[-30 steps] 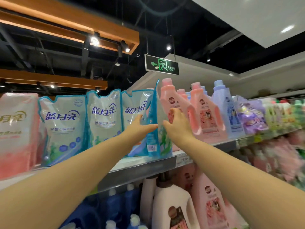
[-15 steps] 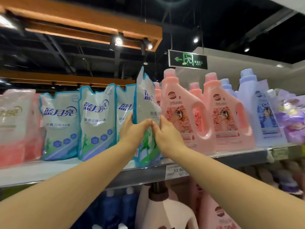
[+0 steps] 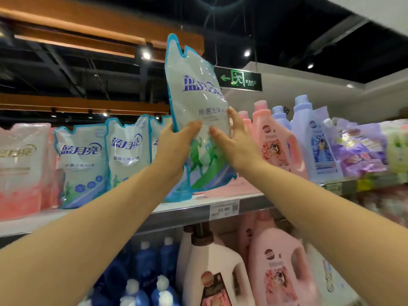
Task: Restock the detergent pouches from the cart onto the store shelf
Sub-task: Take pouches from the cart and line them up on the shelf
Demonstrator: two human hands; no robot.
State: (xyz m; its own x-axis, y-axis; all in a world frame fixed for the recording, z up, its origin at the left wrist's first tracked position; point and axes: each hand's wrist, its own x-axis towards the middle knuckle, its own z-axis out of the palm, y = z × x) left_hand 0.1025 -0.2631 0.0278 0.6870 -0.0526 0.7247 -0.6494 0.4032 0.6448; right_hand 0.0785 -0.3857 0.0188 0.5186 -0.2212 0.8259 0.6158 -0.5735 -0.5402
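**Pouch held at the shelf, ready to be seated**

The step in hand is placing 1 pouch (image 3: 198,107) on the shelf (image 3: 189,214). It stands upright in the centre of the frame, tall above the row of pouches (image 3: 81,160) at centre left, with its lower end down at the shelf's front edge. Whether it already rests there I cannot tell. A pink bottle (image 3: 273,140) stands just to its right.

The next move, as I judge it, calls for lowering and pushing the pouch back into the gap between row and bottle, front turned outward, without tipping its neighbours. The pouch looks soft, so it may slump.

Both arms reach up and forward from the lower corners. The left hand (image 3: 174,149) clasps the pouch's left edge, thumb across the front. The right hand (image 3: 236,142) holds the right edge, thumb on the front, fingers spread up the side. The 2 thumbs nearly meet.
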